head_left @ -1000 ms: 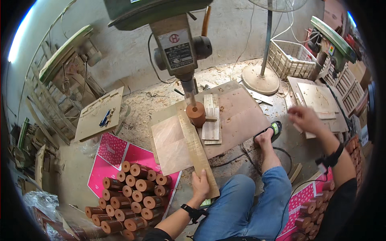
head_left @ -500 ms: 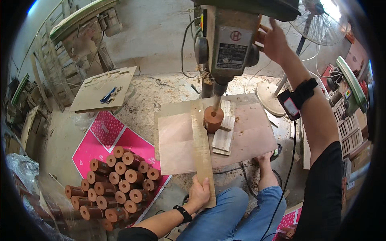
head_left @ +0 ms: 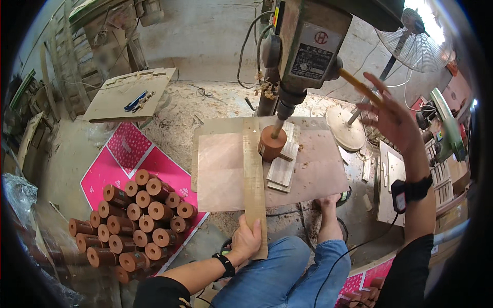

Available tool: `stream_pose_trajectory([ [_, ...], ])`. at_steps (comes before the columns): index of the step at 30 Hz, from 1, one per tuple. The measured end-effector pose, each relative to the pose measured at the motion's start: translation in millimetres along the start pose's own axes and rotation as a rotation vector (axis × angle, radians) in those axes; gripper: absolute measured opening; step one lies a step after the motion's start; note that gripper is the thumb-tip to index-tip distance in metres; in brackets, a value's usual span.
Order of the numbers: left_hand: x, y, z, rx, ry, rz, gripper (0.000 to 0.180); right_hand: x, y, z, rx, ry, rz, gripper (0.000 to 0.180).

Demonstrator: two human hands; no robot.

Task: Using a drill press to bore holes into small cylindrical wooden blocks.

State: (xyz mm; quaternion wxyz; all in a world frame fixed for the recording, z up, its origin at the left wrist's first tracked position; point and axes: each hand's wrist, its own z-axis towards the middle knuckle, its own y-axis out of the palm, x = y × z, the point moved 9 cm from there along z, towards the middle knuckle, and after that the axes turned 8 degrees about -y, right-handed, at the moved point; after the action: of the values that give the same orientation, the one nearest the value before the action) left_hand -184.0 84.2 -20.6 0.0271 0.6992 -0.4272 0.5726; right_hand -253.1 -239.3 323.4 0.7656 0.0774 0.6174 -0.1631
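Observation:
Under a drill press (head_left: 314,49), a brown wooden cylinder (head_left: 272,145) stands upright on the paper-covered work board. The drill bit (head_left: 278,127) reaches down to the hole in its top. My left hand (head_left: 246,238) is closed around the near end of a long flat wooden strip (head_left: 254,179), whose far part lies against the cylinder's left side. On the cylinder's right are pale wooden blocks (head_left: 282,168). My right hand (head_left: 393,115) is at the press's yellowish lever (head_left: 358,85), palm against its end, fingers spread and not wrapped round it.
Several brown cylinders with centre holes (head_left: 146,223) are piled on a pink sheet (head_left: 98,177) at the left. Behind them stands a small board table (head_left: 115,108) with tools. A fan (head_left: 415,43) is at the far right. A cable hangs from my right wrist; shavings litter the floor.
My right hand has come away from beside the drill head, outward and down with the lever, its fingers spreading. The left hand still holds the strip. The whole view has shifted slightly.

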Motion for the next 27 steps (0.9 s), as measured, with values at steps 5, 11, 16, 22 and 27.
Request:
stream_pose_trajectory([
  [5, 2.7, -0.5, -1.4, -0.035, -0.051, 0.065, 0.055, 61.6, -3.0, -18.6, 0.093, 0.251, -0.011, 0.071],
  [11, 2.6, -0.4, 0.3, -0.053, -0.075, 0.051, 0.051, 134.4, -17.4, -6.1, 0.037, 0.394, -0.156, 0.075],
  [16, 0.5, -0.9, 1.8, -0.018, -0.05, 0.04, 0.052, 158.2, -55.0, 53.4, 0.27, 0.302, -0.736, 0.04],
  [22, 2.1, -0.7, 3.0, -0.024, -0.042, 0.042, 0.054, 145.3, -76.8, 131.8, 0.437, 0.198, -0.538, 0.023],
  [27, 2.0, -1.6, 3.2, -0.023, -0.055, 0.062, 0.055, 71.3, -60.5, 165.1, 0.388, -0.229, -0.076, 0.044],
])
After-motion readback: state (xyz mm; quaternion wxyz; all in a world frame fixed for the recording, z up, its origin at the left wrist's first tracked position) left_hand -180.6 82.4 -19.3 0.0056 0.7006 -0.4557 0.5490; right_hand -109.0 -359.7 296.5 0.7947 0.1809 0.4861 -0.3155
